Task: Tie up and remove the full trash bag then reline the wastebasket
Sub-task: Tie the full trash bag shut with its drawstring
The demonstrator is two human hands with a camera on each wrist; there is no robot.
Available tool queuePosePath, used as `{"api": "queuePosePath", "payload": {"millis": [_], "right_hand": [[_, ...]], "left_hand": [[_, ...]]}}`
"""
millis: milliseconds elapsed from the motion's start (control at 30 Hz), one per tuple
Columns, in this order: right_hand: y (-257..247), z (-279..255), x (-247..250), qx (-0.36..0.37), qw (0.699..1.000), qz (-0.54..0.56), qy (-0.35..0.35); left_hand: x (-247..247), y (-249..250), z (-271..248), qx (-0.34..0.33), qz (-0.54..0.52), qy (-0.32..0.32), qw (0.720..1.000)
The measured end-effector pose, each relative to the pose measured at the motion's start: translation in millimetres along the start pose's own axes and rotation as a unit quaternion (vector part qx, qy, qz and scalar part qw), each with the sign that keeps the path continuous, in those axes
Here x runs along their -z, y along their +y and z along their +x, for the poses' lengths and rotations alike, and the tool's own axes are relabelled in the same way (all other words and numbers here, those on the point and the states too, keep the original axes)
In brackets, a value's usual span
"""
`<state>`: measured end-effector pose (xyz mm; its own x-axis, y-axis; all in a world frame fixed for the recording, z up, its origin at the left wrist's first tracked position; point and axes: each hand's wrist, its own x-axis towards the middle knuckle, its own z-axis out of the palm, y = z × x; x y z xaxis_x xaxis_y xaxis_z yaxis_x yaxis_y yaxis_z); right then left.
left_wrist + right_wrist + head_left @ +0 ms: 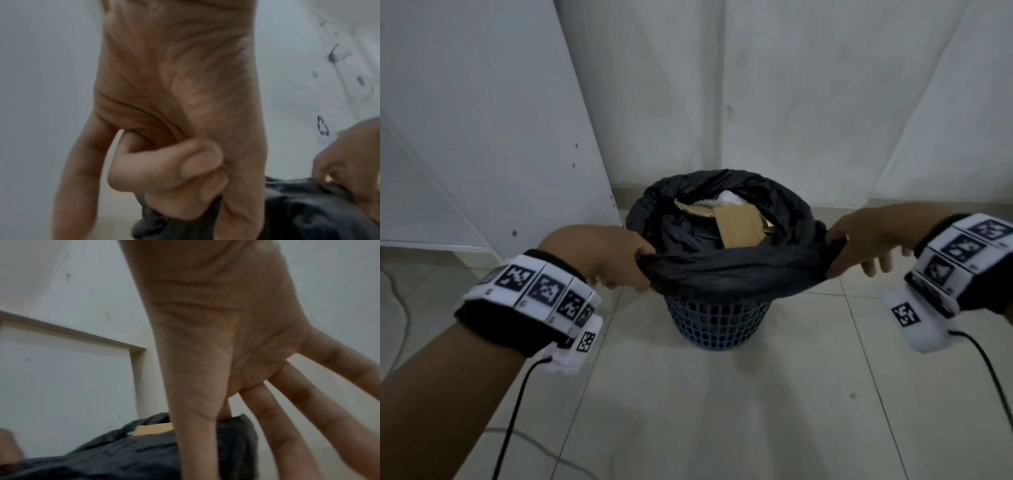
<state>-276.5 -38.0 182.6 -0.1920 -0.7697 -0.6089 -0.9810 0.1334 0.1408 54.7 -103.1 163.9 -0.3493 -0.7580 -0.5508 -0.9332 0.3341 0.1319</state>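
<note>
Bare forearms, no sleeves. Black wristband (493,322) at lower left, ringed with white tiles bearing black square markers (541,291); matching band (969,260) at right edge. White pod (914,325) under each wrist, black cable (517,411) trailing.

Pale tiled floor (688,411) w/ grey grout lines carries a blue lattice wastebasket (717,322), upright near the far edge where floor meets wall. Thin pale cable (400,308) trails over tiles at the left edge, another loop (544,445) by the near-left corner. Small dark speck (853,395) on a tile, right of the basket.
</note>
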Motion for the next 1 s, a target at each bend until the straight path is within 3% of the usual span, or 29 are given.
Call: {"api": "queuePosePath", "payload": {"millis": [67, 133, 267, 333, 400, 500, 533, 600, 633, 700, 767, 833, 933, 1000], "right_hand": [[8.0, 1.3, 11.0, -0.003, 0.999, 0.026, -0.028], [11.2, 8.0, 16.8, 0.008, 0.997, 0.069, -0.012], [7.0, 27.2, 19.5, 0.008, 0.976, 0.16, 0.147], [4.8, 38.4, 19.8, 0.043, 0.933, 0.247, 0.258], [0.8, 44.4, 20.5, 0.103, 0.87, 0.335, 0.345], [-8.9, 42.3, 23.1, 0.115, 0.778, 0.427, 0.447], [-13.0, 42.3, 23.6, 0.096, 0.746, 0.455, 0.476], [-18.1, 48.6, 20.8, 0.015, 0.69, 0.513, 0.51], [-18.6, 53.8, 18.2, -0.032, 0.666, 0.546, 0.507], [-16.9, 68.0, 12.0, -0.101, 0.652, 0.61, 0.439], [-16.0, 77.7, 7.2, -0.101, 0.651, 0.684, 0.314], [-15.2, 84.1, 5.8, -0.063, 0.637, 0.735, 0.222], [-14.9, 96.4, 10.9, -0.023, 0.636, 0.742, 0.211], [-15.4, 104.7, 14.9, -0.037, 0.658, 0.711, 0.244]], "left_hand": [[13.5, -8.2, 11.8, 0.043, 0.026, 0.004, 0.999], [20.0, -15.5, 23.7, 0.078, 0.038, 0.02, 0.996], [28.5, -28.3, 34.6, 0.149, 0.055, 0.176, 0.972], [35.9, -31.2, 36.7, 0.153, -0.042, 0.22, 0.962], [39.5, -27.7, 33.3, 0.113, -0.216, 0.241, 0.939], [34.9, -24.3, 28.7, 0.081, -0.455, 0.287, 0.839], [32.5, -26.3, 27.7, 0.096, -0.481, 0.321, 0.81], [27.6, -36.4, 28.4, 0.144, -0.461, 0.389, 0.785], [25.9, -42.8, 30.7, 0.168, -0.45, 0.402, 0.78], [22.8, -47.1, 32.8, 0.199, -0.482, 0.345, 0.781], [17.6, -46.1, 36.9, 0.201, -0.526, 0.239, 0.791], [14.4, -43.9, 42.5, 0.191, -0.555, 0.196, 0.786], [11.8, -40.8, 50.1, 0.166, -0.565, 0.233, 0.774], [14.2, -39.3, 54.2, 0.161, -0.549, 0.261, 0.778]]}}
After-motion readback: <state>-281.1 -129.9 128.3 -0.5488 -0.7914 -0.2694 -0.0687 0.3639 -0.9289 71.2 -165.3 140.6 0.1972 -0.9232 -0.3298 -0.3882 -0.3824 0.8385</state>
